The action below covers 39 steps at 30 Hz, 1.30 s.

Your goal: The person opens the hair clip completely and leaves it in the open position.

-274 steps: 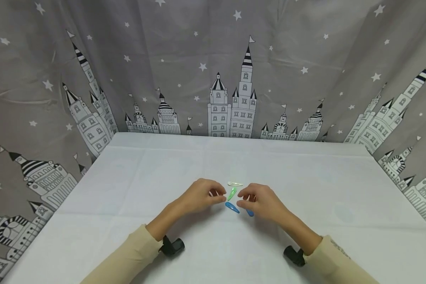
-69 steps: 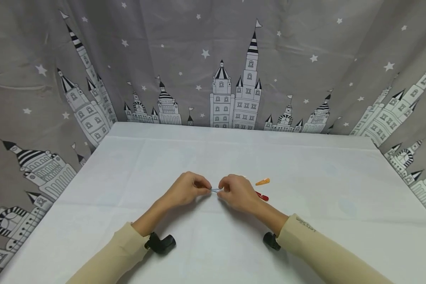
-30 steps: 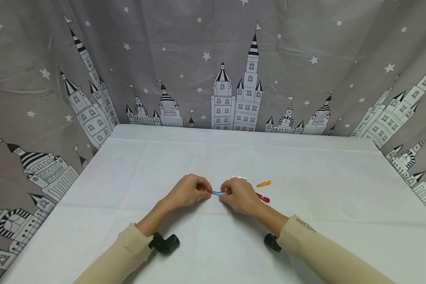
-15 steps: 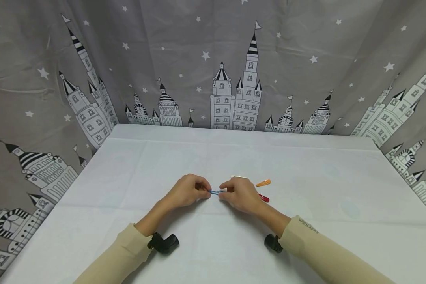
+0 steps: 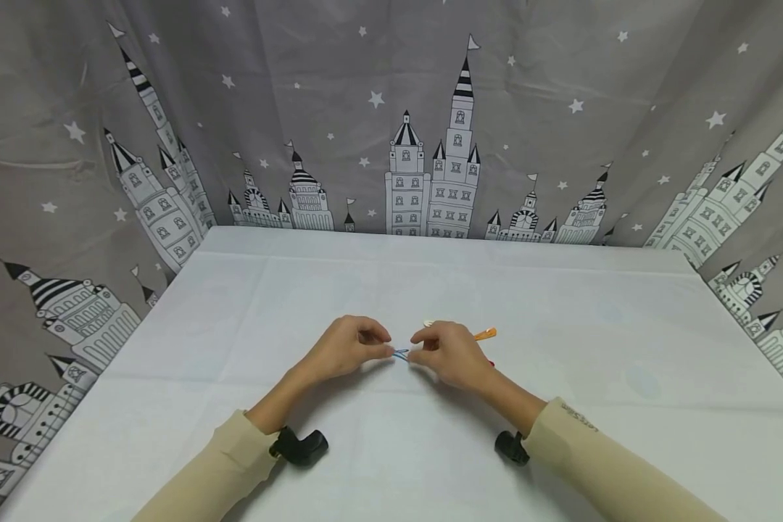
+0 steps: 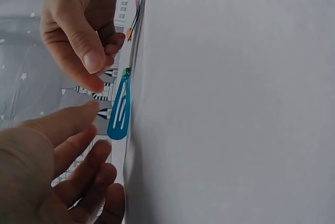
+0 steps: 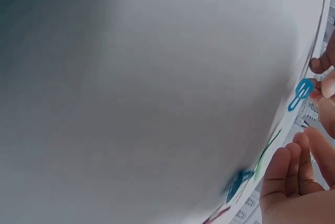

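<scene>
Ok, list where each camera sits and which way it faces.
Head: worn on the head, facing forward and down; both sleeves, left hand and right hand show.
Left wrist: worn there, facing a blue clip; both hands show.
Right wrist: worn there, facing mostly white table; both hands show.
Wrist views share hands and table.

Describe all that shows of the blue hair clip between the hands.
The blue hair clip looks like coated metal, slotted, with one broad rounded end toward the left hand and a narrow end toward the right hand. It is right by the left fingertips; whether they grip it, or it is snapped shut, is unclear.
</scene>
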Motion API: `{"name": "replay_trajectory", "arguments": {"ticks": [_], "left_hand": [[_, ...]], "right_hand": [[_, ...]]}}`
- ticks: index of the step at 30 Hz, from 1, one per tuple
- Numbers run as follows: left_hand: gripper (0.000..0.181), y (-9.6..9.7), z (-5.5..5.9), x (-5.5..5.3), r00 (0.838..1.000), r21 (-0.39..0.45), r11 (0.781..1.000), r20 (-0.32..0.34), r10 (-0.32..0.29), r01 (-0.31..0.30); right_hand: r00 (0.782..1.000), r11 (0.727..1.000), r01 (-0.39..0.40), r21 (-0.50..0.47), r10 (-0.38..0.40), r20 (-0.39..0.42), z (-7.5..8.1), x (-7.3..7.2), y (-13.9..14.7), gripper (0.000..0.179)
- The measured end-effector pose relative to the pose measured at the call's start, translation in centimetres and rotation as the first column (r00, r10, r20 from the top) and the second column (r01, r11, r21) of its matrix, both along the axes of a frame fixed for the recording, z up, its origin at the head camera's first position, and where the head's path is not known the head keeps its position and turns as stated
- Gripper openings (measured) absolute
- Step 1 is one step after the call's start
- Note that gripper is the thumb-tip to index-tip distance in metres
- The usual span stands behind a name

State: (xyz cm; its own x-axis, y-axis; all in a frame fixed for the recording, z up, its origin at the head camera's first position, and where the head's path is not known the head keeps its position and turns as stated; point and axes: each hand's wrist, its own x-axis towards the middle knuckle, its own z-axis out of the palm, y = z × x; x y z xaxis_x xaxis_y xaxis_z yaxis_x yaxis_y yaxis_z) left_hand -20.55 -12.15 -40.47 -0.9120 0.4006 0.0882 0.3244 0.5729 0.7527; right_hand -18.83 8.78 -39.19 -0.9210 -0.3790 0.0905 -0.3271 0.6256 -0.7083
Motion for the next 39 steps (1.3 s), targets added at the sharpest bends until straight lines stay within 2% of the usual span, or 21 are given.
{"name": "replay_trajectory", "arguments": {"ticks": [3, 6, 15, 21, 28, 39], "left_hand": [[0.017, 0.6, 0.3, 0.0, 1.000, 0.010, 1.000, -0.025, 0.019, -0.018], [0.021, 1.3, 0.4, -0.1, 0.999, 0.011, 1.000, -0.038, 0.011, -0.011], [0.026, 3.1, 0.6, -1.0, 1.000, -0.048, 0.999, -0.010, 0.002, -0.003], [0.026, 4.0, 0.3, -0.9, 0.999, -0.055, 0.998, -0.013, -0.036, 0.035], [0.026, 5.0, 0.1, -0.5, 0.998, -0.100, 0.994, -0.004, -0.055, 0.054], [0.024, 5.5, 0.3, -0.6, 0.998, -0.147, 0.987, -0.007, -0.061, 0.059]], "right_hand": [[1.000, 1.000, 0.013, -0.005, -0.013, -0.001, 0.3, -0.1, 0.6, 0.022], [1.000, 1.000, 0.021, -0.005, -0.021, 0.001, 0.5, -0.3, 1.1, 0.022], [0.999, 0.998, 0.035, 0.044, -0.036, 0.015, 1.2, -1.5, 2.4, 0.025], [0.997, 0.994, 0.054, 0.093, -0.059, 0.055, 0.5, -2.1, 3.1, 0.025], [0.996, 0.990, 0.032, 0.139, -0.042, 0.073, -0.5, -2.5, 3.6, 0.027], [0.997, 0.982, 0.043, 0.181, -0.054, 0.059, -0.4, -2.5, 3.2, 0.023]]}}
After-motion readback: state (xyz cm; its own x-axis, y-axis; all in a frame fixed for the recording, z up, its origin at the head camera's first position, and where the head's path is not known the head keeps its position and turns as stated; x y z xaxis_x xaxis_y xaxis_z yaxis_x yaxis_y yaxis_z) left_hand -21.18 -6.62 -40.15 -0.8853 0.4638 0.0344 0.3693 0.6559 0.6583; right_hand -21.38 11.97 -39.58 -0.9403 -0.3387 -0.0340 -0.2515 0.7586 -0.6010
